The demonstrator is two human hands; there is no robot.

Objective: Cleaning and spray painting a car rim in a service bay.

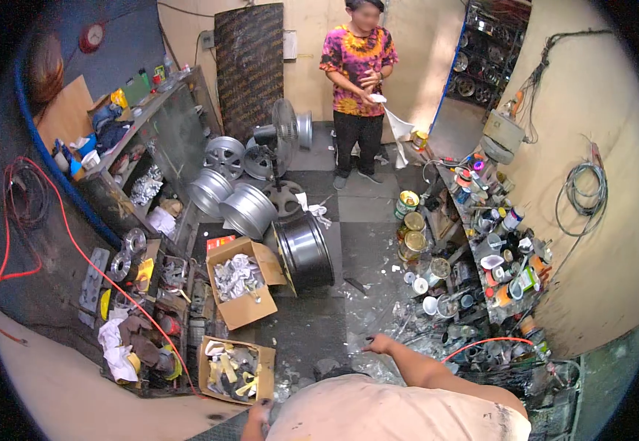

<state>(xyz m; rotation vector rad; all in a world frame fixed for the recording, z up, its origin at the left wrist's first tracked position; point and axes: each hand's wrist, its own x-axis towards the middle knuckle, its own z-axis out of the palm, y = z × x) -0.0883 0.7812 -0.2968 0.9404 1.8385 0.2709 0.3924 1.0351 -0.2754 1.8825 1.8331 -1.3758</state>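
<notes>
My right hand [376, 344] reaches out over the floor at the lower middle, index finger extended and nothing visible in it. My left hand [262, 410] is low in the view beside a cardboard box [205, 371] of scraps and yellowish strips; its fingers look curled, around what I cannot make out. Above that, a second cardboard box [248, 303] holds crumpled paper, next to a dark wheel rim [302, 250]. A red hose [488, 342] runs right of my right arm, below a bench crowded with paint cans and cups [511, 261].
A person [356, 66] in a tie-dye shirt stands at the back, holding white material. Silver rims [248, 209] and a standing fan [283, 132] are at the back left. A cluttered shelving unit [165, 110] lines the left wall; several cans [413, 242] stand along the right.
</notes>
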